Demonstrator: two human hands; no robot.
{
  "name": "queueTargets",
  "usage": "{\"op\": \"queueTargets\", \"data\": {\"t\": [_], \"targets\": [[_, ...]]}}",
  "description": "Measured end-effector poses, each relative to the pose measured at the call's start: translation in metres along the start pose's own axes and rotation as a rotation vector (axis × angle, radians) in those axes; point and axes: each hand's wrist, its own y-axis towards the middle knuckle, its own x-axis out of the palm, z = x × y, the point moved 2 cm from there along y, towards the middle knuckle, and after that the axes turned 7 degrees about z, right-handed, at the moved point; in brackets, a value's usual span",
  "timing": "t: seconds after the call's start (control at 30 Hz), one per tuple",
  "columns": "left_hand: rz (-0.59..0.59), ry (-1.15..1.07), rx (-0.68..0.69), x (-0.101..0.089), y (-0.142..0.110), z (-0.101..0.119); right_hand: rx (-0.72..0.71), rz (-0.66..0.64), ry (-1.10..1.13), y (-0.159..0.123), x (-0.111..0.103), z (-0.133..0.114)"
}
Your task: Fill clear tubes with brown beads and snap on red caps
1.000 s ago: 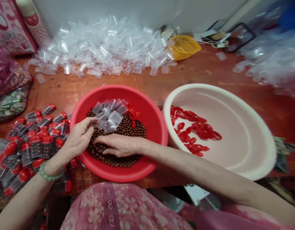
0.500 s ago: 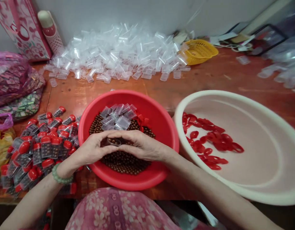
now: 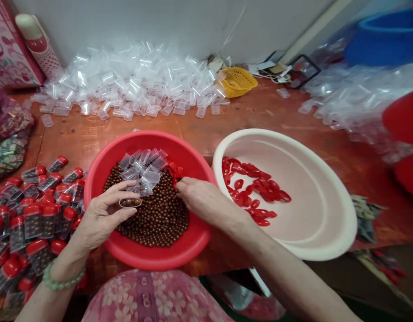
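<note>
Likely a workshop: clear cases (image 3: 139, 85) heaped along the back edge of a wooden table (image 3: 267, 114), filled red-capped cases (image 3: 48, 219) piled by its near edge

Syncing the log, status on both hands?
Left hand holding clear plastic oval-mouthed container, brown round beads inside. Right hand at small red plastic caps, grip unclear. Nothing visibly blocking either hand.

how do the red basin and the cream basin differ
The red basin holds brown beads, clear cases and red caps; the cream basin only red caps. The left hand and right hand are over the red basin, not in the cream basin. Both stand on the wooden table.
</note>
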Motion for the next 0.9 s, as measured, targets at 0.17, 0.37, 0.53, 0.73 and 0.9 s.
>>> {"op": "queueTargets", "data": {"t": [0.17, 0.37, 0.53, 0.73, 0.9], "targets": [[-0.006, -0.012, -0.051, 0.01, -0.006, 0.001, 0.146, 0.017, -0.165, 0.025, 0.007, 0.009], [-0.014, 0.01, -0.029, 0.015, -0.007, 0.0, 0.151, -0.024, -0.187, 0.038, 0.023, 0.003], [0.007, -0.11, -0.044, 0.014, -0.009, -0.003, 0.208, -0.01, -0.217, 0.032, 0.025, 0.004], [0.013, -0.229, -0.079, 0.018, -0.012, -0.004, 0.181, -0.007, -0.26, 0.04, 0.027, 0.002], [0.0, -0.286, -0.092, 0.015, -0.018, -0.001, 0.182, 0.067, -0.239, 0.036, 0.017, 0.001]]}}
